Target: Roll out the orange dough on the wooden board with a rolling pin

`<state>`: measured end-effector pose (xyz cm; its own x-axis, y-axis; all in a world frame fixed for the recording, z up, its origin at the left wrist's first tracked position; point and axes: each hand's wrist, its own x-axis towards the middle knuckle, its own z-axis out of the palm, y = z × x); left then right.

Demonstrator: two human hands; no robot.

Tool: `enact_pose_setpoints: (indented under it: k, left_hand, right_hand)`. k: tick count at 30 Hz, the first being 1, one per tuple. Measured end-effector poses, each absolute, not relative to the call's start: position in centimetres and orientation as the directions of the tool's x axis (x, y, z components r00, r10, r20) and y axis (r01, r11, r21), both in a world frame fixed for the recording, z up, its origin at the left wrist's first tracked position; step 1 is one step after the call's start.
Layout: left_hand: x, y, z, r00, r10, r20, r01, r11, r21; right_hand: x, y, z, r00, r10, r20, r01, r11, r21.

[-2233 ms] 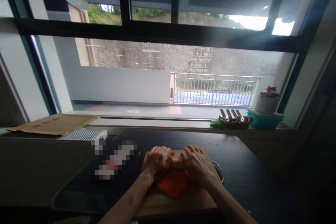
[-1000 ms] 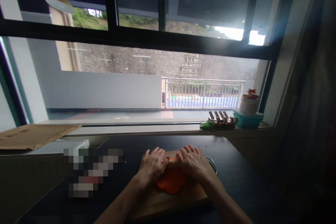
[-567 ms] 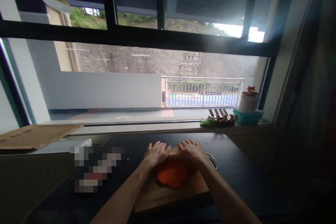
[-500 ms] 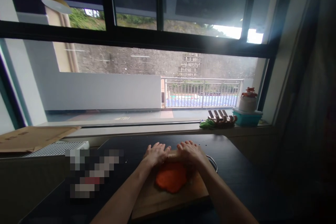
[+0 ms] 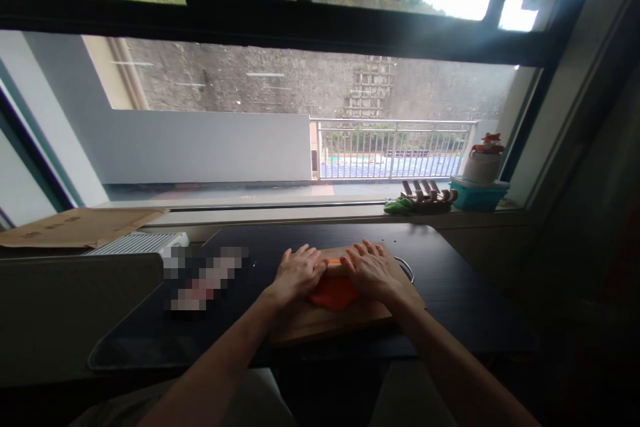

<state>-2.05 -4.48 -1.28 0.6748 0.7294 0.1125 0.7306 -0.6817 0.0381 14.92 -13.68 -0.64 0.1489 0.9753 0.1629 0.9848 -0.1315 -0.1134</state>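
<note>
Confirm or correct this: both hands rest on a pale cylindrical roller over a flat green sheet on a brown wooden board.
The flat sheet is orange, not green, as the head view shows; left hand, right hand, pale cylindrical roller and brown wooden board match.

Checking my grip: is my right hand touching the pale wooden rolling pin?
Touching: the head view shows the right hand laid over the rolling pin.

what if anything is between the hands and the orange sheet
A pale roller lies across the orange sheet, between it and the left hand and right hand, which cover the roller's ends. Nothing else visible is in the way, though what lies directly under the hands is hidden.
</note>
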Motion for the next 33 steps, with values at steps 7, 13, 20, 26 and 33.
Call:
enact_pose_setpoints:
  k: [7, 13, 20, 26, 33]
  left_hand:
    - [0.6, -0.8, 0.0, 0.671, 0.741, 0.022, 0.741, -0.671, 0.029]
    - [-1.1, -2.8, -0.8, 0.669, 0.742, 0.052, 0.742, -0.67, 0.023]
    - [-2.4, -4.1, -1.4, 0.7, 0.713, 0.044, 0.713, -0.701, 0.024]
    - [-0.5, -1.4, -0.7, 0.684, 0.729, 0.018, 0.729, -0.684, 0.025]
    - [-0.6, -0.7, -1.4, 0.683, 0.73, 0.034, 0.729, -0.683, 0.032]
  right_hand:
    - [16.3, -9.6, 1.7, 0.142, 0.987, 0.071, 0.989, -0.138, -0.054]
    - [15.6, -11.3, -0.9, 0.195, 0.968, 0.159, 0.979, -0.181, -0.098]
    - [15.0, -13.1, -1.9, 0.147, 0.963, 0.226, 0.984, -0.12, -0.131]
    - [16.2, -10.3, 0.1, 0.107, 0.988, 0.113, 0.994, -0.102, -0.042]
    - [16.2, -10.1, 0.2, 0.089, 0.992, 0.09, 0.996, -0.088, -0.018]
